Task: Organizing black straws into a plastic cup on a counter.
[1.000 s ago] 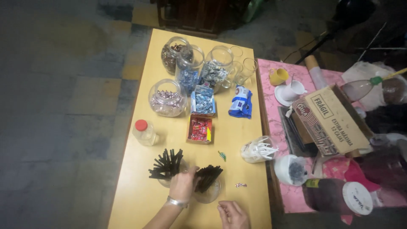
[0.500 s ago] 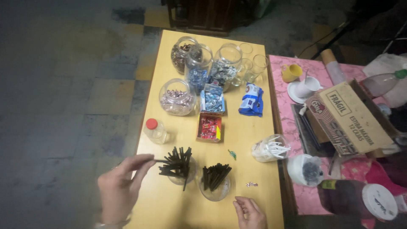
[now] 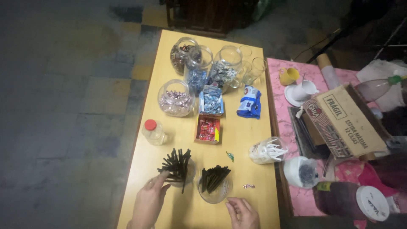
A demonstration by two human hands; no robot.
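The left hand (image 3: 149, 202) rests at the near edge of the yellow desk (image 3: 250, 140), its fingers loosely spread and their tips touching the lower left side of the left glass of black straws (image 3: 177, 164); it grips nothing that can be made out. That bundle stands just ahead and slightly right of the hand, its long axis running away from the person and fanning outward at the top. The right hand (image 3: 242, 213) lies flat and relaxed on the desk, empty, just beside the right glass of black straws (image 3: 214, 183), which sits ahead and to its left, the straws leaning to the upper right. So each hand is nearer its own glass, the left one in contact, the right one a little apart. Beyond them a small green wrapper (image 3: 229, 156) and a small twisted sweet (image 3: 249, 186) lie loose on the desk. Farther out stand a small red open box of sweets (image 3: 208, 129), a blue open box (image 3: 211, 103) and a blue-and-white bag (image 3: 249, 101) lying flat. To the left is a clear bottle with a red cap (image 3: 152, 131); at the far end several round glass jars of wrapped sweets (image 3: 176, 98). To the right, on a pink cloth, a brown cardboard carton (image 3: 347, 123) lies tilted with dark print on its sides.
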